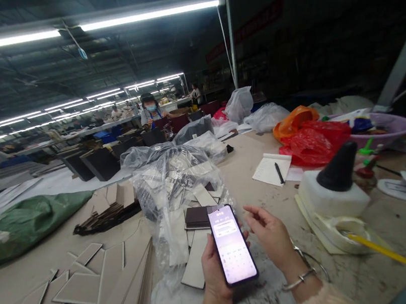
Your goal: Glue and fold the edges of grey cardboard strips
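Observation:
A smartphone (234, 249) with a lit, pale purple screen lies in my left hand (213, 270), whose fingers wrap round its edges. Just right of the phone, my right hand (270, 233) hovers with fingers loosely bent and apart, holding nothing; a metal bangle circles that wrist. Behind the phone sits a small stack of dark brown pieces (196, 217), at the mouth of a clear plastic bag (175, 171) full of light and dark cut pieces. A long pale piece (196, 262) lies beside my left hand.
Flat beige panels (74, 290) spread over the table at left, near a green sack (26, 224). At right are a notepad (266, 169) with a black pen (279, 173), a white bottle with black cone (337, 170), a tape roll (346, 227) and a purple basin (393, 124). A co-worker (151, 111) sits beyond.

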`<state>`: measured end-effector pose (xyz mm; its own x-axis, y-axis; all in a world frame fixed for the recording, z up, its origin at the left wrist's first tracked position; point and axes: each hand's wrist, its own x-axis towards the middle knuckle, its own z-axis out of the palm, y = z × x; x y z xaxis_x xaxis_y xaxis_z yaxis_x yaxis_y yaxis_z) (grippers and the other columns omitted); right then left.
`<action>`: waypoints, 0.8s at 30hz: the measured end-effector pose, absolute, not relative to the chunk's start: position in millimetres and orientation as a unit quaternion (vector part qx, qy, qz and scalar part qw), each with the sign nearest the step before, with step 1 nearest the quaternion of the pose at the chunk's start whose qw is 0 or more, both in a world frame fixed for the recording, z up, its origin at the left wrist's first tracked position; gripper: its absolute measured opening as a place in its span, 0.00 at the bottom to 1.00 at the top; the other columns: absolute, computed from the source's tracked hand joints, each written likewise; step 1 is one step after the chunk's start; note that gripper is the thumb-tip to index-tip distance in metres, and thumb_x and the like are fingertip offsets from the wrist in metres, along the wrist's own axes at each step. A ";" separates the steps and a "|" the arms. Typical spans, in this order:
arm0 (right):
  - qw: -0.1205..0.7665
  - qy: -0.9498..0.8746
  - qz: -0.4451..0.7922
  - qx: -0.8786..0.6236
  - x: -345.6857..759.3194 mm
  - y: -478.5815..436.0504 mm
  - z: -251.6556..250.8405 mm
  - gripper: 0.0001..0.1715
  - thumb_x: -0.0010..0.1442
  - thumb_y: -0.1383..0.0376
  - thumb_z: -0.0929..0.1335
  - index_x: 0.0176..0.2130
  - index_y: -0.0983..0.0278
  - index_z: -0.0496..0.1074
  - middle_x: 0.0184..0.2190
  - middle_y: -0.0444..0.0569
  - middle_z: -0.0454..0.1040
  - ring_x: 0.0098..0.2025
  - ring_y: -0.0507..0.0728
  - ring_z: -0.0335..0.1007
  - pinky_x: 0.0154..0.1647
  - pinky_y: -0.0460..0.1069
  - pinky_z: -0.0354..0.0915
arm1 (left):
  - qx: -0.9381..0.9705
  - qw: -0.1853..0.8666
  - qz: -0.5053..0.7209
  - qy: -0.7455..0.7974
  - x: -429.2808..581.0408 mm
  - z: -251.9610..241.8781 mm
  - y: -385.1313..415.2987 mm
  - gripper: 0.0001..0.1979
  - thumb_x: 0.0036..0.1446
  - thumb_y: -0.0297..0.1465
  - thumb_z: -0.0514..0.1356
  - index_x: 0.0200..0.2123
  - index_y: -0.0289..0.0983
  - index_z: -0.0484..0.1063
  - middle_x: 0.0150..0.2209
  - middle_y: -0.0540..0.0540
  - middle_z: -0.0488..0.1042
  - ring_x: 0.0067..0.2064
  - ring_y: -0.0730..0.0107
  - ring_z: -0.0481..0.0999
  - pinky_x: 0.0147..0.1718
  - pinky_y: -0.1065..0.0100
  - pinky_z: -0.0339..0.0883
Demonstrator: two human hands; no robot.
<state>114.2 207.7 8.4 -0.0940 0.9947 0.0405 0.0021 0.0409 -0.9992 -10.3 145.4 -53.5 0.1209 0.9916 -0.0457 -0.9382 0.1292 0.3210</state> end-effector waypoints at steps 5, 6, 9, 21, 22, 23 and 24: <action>0.458 -0.556 0.490 -0.491 122.2 204.8 0.8 0.26 0.51 0.51 0.67 0.42 0.68 0.74 0.26 0.47 0.73 0.27 0.54 0.67 0.29 0.47 0.65 | 0.104 0.736 0.659 0.114 -10.4 -53.5 146.7 0.29 0.63 0.45 0.46 0.58 0.31 0.62 0.55 0.36 0.68 0.52 0.50 0.71 0.53 0.54 0.60; 0.444 -0.564 0.484 -0.500 126.3 204.1 -1.3 0.26 0.52 0.51 0.67 0.42 0.67 0.75 0.25 0.47 0.73 0.27 0.54 0.67 0.29 0.47 0.65 | 0.104 0.735 0.661 0.112 -10.0 -52.8 146.6 0.29 0.62 0.45 0.46 0.58 0.31 0.63 0.55 0.36 0.68 0.53 0.50 0.70 0.53 0.55 0.60; 0.409 -0.578 0.463 -0.533 138.6 204.0 -7.5 0.28 0.53 0.49 0.66 0.43 0.66 0.75 0.25 0.46 0.73 0.26 0.54 0.66 0.28 0.47 0.63 | 0.106 0.735 0.662 0.102 -8.6 -52.3 145.8 0.30 0.62 0.46 0.46 0.57 0.30 0.63 0.55 0.36 0.68 0.52 0.50 0.70 0.52 0.56 0.59; 0.424 -0.583 0.490 -0.490 133.3 192.1 6.2 0.30 0.52 0.49 0.66 0.46 0.67 0.72 0.26 0.46 0.72 0.27 0.53 0.64 0.30 0.46 0.64 | 0.116 0.739 0.660 0.078 -4.9 -56.0 146.2 0.33 0.61 0.48 0.45 0.57 0.27 0.62 0.51 0.34 0.71 0.49 0.52 0.74 0.50 0.58 0.60; 0.424 -0.586 0.500 -0.476 130.7 189.9 7.3 0.29 0.52 0.49 0.66 0.46 0.66 0.72 0.27 0.46 0.72 0.27 0.53 0.64 0.30 0.46 0.64 | 0.113 0.737 0.663 0.074 -4.2 -53.4 146.1 0.33 0.61 0.48 0.46 0.57 0.27 0.63 0.51 0.34 0.71 0.49 0.52 0.73 0.50 0.58 0.60; 0.424 -0.587 0.509 -0.465 128.0 187.9 7.8 0.29 0.53 0.49 0.66 0.46 0.66 0.72 0.27 0.46 0.71 0.28 0.53 0.64 0.31 0.46 0.64 | 0.110 0.735 0.666 0.071 -3.5 -50.5 146.0 0.33 0.61 0.48 0.46 0.56 0.26 0.63 0.51 0.34 0.71 0.49 0.52 0.73 0.50 0.58 0.60; 0.423 -0.587 0.519 -0.454 124.9 186.2 7.8 0.28 0.53 0.49 0.67 0.46 0.66 0.71 0.28 0.46 0.71 0.29 0.53 0.64 0.32 0.46 0.64 | 0.108 0.732 0.669 0.069 -2.8 -47.5 146.1 0.33 0.61 0.48 0.46 0.56 0.25 0.63 0.51 0.34 0.71 0.49 0.53 0.73 0.50 0.58 0.60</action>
<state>124.9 186.2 7.8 -0.2286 0.9732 0.0248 0.0935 0.0473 -0.9945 -2.8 146.1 -47.5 0.0947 0.9946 0.0434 -0.9649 0.0810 0.2499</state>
